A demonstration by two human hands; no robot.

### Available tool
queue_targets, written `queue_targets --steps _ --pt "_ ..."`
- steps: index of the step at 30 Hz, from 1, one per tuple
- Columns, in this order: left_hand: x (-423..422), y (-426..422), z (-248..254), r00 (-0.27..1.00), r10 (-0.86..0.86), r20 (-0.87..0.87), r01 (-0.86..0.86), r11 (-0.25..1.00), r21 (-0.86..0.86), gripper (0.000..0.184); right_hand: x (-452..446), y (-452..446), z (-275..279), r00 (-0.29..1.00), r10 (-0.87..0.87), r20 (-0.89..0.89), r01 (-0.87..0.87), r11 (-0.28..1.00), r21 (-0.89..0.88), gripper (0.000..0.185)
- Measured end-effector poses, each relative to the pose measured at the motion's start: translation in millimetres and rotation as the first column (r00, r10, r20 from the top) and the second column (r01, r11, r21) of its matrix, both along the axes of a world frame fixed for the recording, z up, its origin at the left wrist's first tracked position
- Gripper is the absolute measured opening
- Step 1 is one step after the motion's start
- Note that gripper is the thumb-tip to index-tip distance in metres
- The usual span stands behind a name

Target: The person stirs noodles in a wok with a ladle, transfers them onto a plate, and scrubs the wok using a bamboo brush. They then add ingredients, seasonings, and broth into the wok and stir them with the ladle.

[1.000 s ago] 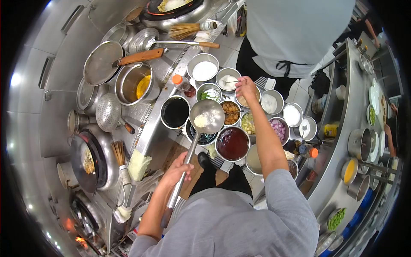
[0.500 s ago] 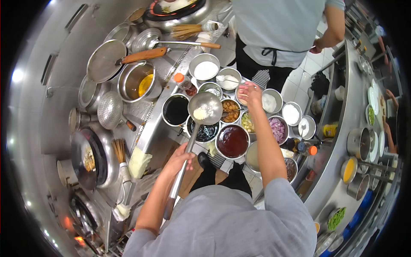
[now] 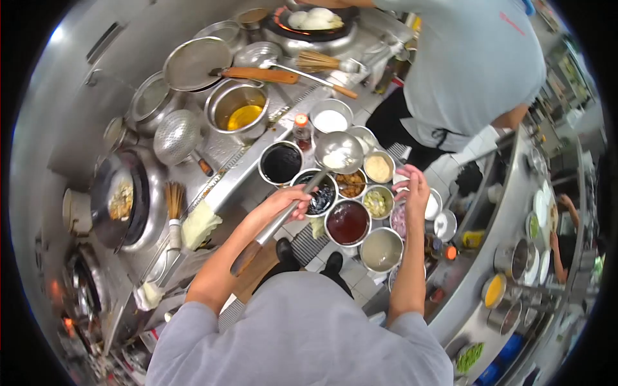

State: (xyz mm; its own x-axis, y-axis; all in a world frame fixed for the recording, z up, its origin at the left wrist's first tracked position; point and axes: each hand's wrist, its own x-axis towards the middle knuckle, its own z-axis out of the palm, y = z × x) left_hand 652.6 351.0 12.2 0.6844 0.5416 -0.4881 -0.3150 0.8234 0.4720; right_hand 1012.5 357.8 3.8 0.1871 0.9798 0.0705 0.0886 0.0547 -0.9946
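Observation:
Wrapped round the handle of a metal ladle (image 3: 264, 233), my left hand (image 3: 283, 204) holds it over the metal containers. White and pale contents lie in the ladle's bowl. My right hand (image 3: 413, 185) is at the right of the containers, its fingers bent together; what they hold, if anything, cannot be made out. Beside it are a container of pale yellow powder (image 3: 378, 168), one of chopped pale pieces (image 3: 377, 202) and one of chopped purple onion (image 3: 399, 220). Nearer my body stand a dark red sauce (image 3: 347, 222) and a cloudy liquid (image 3: 381, 250).
A wok with food (image 3: 121, 199) sits at the left. A pot of yellow oil (image 3: 238, 112), strainers and a brush (image 3: 174, 201) are on the steel counter (image 3: 225, 186). Another person (image 3: 473, 58) stands ahead at the right, near a second wok. A shelf counter runs along the right.
The view has turned, and the ladle has moved ahead, over the back containers. My right hand has come away from the spoon in the white powder, to the right and nearer. The other person has shifted right.

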Motion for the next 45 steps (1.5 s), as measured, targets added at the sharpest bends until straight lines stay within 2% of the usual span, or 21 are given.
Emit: queue_targets --steps 1,4,6,8,12,14,16,19,22,25,28,29,31,32,34,36,38,39,42,43,45 --pt "-4.0 -3.0 1.0 0.996 -0.014 -0.084 0.021 0.997 0.076 0.044 -3.3 -15.7 7.7 0.963 -0.14 -0.228 0.142 0.99 -0.011 0.035" --pt "-23.5 -10.1 1.2 0.968 -0.066 -0.24 0.118 0.971 0.207 0.052 13.5 -32.4 -28.1 0.847 -0.429 -0.313 0.415 0.903 -0.113 0.033" --pt "-44.4 -22.6 5.9 0.976 -0.048 -0.214 0.091 0.976 0.198 0.053 32.0 -49.1 -67.0 0.712 -0.612 -0.343 0.607 0.783 -0.137 0.033" --pt "-71.7 -34.5 5.1 0.972 -0.07 -0.222 0.116 0.973 0.199 0.053 44.3 -65.4 -87.1 0.633 -0.722 -0.279 0.688 0.69 -0.227 0.036" --pt "-123.8 -56.9 12.9 0.948 -0.083 -0.307 0.149 0.969 0.198 0.054 20.2 -77.5 -64.7 0.621 -0.732 -0.282 0.701 0.679 -0.219 0.048" --pt "-139.5 -65.1 13.0 0.947 -0.092 -0.307 0.154 0.97 0.186 0.055 2.9 -81.5 -35.1 0.776 -0.597 -0.204 0.489 0.774 -0.403 0.081" --pt "-164.7 -82.0 14.2 0.948 -0.085 -0.308 0.136 0.98 0.148 0.054 -3.3 -97.8 -36.5 0.881 -0.472 0.035 0.449 0.811 -0.376 0.084" --pt "-184.3 -119.1 22.8 0.964 0.012 -0.266 0.036 0.984 0.177 0.053 -63.6 -123.1 -16.3 0.952 -0.237 0.194 0.287 0.914 -0.288 0.065" --pt "-194.2 -157.9 26.4 0.981 0.105 -0.16 -0.075 0.98 0.186 0.055 -136.2 -124.9 3.1 0.981 0.181 0.065 -0.149 0.93 -0.335 0.045" --pt "-211.0 -197.8 29.8 0.958 0.275 -0.083 -0.242 0.928 0.282 0.055 -223.4 -129.3 22.0 0.709 0.664 -0.236 -0.701 0.627 -0.34 0.029" --pt "-227.2 -212.7 69.0 0.828 0.527 -0.194 -0.413 0.806 0.425 0.053 -305.5 -162.5 51.8 0.325 0.869 -0.373 -0.938 0.246 -0.244 0.034" --pt "-242.1 -203.6 69.5 0.796 0.574 -0.192 -0.415 0.749 0.517 0.053 -336.6 -180.0 63.2 0.245 0.863 -0.441 -0.969 0.226 -0.096 0.049" --pt "-256.0 -196.1 87.6 0.754 0.657 -0.011 -0.55 0.639 0.538 0.062 -402.2 -215.2 82.0 -0.057 0.381 -0.923 -0.977 0.17 0.13 0.062" --pt "-273.6 -187.2 86.3 0.755 0.655 0.013 -0.538 0.608 0.584 0.069 -428.6 -228.8 127.9 0.049 0.275 -0.96 -0.993 0.12 -0.017 0.059" --pt "-299.8 -190.2 75.7 0.502 0.86 -0.095 -0.628 0.437 0.644 0.073 -467.7 -210.8 91.1 -0.02 0.363 -0.932 -0.971 0.216 0.105 0.042" --pt "-318.4 -227.8 71.1 0.352 0.936 0.014 -0.784 0.287 0.55 0.069 -506.8 -198.2 112.5 0.33 0.563 -0.758 -0.934 0.312 -0.175 0.026" --pt "-340.8 -277.1 53.8 0.371 0.927 -0.065 -0.789 0.351 0.504 0.062 -549.2 -175.9 99.9 0.46 0.768 -0.445 -0.884 0.351 -0.307 0.015" --pt "-351.7 -304.2 42.7 0.382 0.915 -0.128 -0.781 0.394 0.485 0.052 -571.2 -152.7 84.4 0.412 0.87 -0.269 -0.886 0.314 -0.343 0.016" --pt "-390.6 -392.5 2.5 0.332 0.901 -0.28 -0.703 0.434 0.563 0.029 -647.5 -116.2 56.6 0.362 0.91 -0.203 -0.907 0.292 -0.304 0.044" --pt "-401.0 -425.5 -4.7 0.243 0.907 -0.343 -0.667 0.413 0.62 0.028 -673.8 -116.8 46.5 0.36 0.912 -0.195 -0.908 0.295 -0.297 0.044" --pt "-429.7 -490.7 -24.6 0.066 0.896 -0.439 -0.588 0.39 0.708 0.029 -734.0 -110.5 13.9 0.45 0.716 0.534 -0.781 0.605 -0.153 0.066"
